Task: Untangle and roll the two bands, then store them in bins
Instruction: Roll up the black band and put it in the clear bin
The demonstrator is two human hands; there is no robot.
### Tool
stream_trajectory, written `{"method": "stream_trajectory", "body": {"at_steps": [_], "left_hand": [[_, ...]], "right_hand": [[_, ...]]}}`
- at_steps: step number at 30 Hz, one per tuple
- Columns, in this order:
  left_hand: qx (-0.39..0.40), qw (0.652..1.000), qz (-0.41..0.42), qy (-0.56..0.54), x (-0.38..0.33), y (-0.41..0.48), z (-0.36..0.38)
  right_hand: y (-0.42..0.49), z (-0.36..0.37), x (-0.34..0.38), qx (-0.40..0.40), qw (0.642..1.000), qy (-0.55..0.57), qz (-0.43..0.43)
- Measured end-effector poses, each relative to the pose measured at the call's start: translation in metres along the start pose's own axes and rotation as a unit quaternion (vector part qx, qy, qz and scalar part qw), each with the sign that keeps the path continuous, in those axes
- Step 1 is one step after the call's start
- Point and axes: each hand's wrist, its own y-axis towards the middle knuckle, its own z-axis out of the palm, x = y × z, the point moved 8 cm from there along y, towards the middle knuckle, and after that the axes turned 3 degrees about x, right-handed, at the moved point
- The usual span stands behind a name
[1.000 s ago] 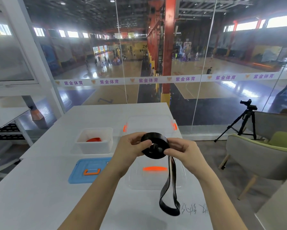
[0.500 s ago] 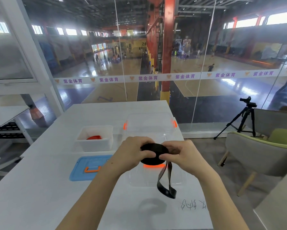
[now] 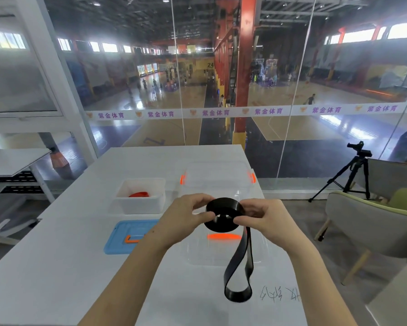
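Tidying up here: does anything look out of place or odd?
Nothing is spilled or damaged. Only the black flat band, half rolled between the left hand and right hand, dangles a loose loop over the white table.

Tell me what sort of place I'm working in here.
Probably a glass-walled viewing room above an indoor sports hall: basketball courts with players lie beyond the glass wall, and a camera tripod stands near the white table.

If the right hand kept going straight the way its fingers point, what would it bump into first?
The right hand aims leftward at the rolled black band, which it pinches; pushing on, it would probably meet the left hand gripping the other side.
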Motion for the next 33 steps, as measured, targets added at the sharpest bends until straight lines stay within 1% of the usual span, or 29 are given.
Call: {"method": "stream_trajectory", "body": {"at_steps": [2, 4, 5, 6, 9, 12, 17, 20, 22, 23, 26, 28, 31, 33], "left_hand": [[0.005, 0.999, -0.014, 0.044, -0.005, -0.004, 0.001], [0.002, 0.995, 0.004, 0.104, -0.013, -0.003, 0.006], [-0.006, 0.993, 0.014, 0.120, -0.017, -0.004, 0.008], [-0.014, 0.993, 0.017, 0.112, -0.018, -0.004, 0.007], [-0.028, 0.999, 0.007, -0.028, -0.014, -0.005, 0.003], [-0.049, 0.990, -0.002, -0.134, -0.011, -0.008, 0.002], [-0.070, 0.977, -0.015, -0.203, -0.001, -0.008, 0.000], [-0.068, 0.974, -0.015, -0.216, -0.001, -0.008, 0.001], [-0.042, 0.982, -0.013, -0.185, -0.001, -0.006, 0.000], [-0.026, 0.988, -0.010, -0.153, -0.001, -0.005, -0.002], [-0.016, 1.000, -0.014, 0.003, -0.003, -0.001, -0.008], [-0.020, 0.997, -0.006, 0.069, -0.012, 0.001, -0.006], [-0.036, 0.997, 0.027, 0.069, -0.019, 0.006, -0.004], [-0.036, 0.997, 0.033, 0.053, -0.018, 0.007, -0.002]], "right_hand": [[0.001, 0.005, 0.005, 0.019, 0.999, -0.039, -0.006], [0.002, 0.011, 0.010, 0.029, 0.997, -0.062, -0.018], [0.002, 0.012, 0.012, 0.028, 0.997, -0.062, -0.024], [0.003, 0.012, 0.013, 0.021, 0.998, -0.049, -0.029], [0.004, 0.006, 0.012, -0.004, 0.999, 0.036, -0.029], [0.005, 0.002, 0.009, -0.015, 0.998, 0.059, -0.030], [0.004, 0.004, 0.007, -0.008, 0.998, 0.057, -0.015], [0.005, 0.003, 0.010, -0.016, 0.999, 0.043, -0.023], [0.006, 0.002, 0.010, -0.016, 0.999, 0.026, -0.022], [0.006, 0.003, 0.010, -0.009, 1.000, 0.015, -0.019], [0.007, 0.006, 0.012, 0.013, 0.999, -0.050, -0.016], [0.009, 0.009, 0.014, 0.021, 0.996, -0.080, -0.020], [0.012, 0.011, 0.016, 0.020, 0.996, -0.074, -0.039], [0.013, 0.009, 0.013, 0.015, 0.999, -0.029, -0.039]]}}
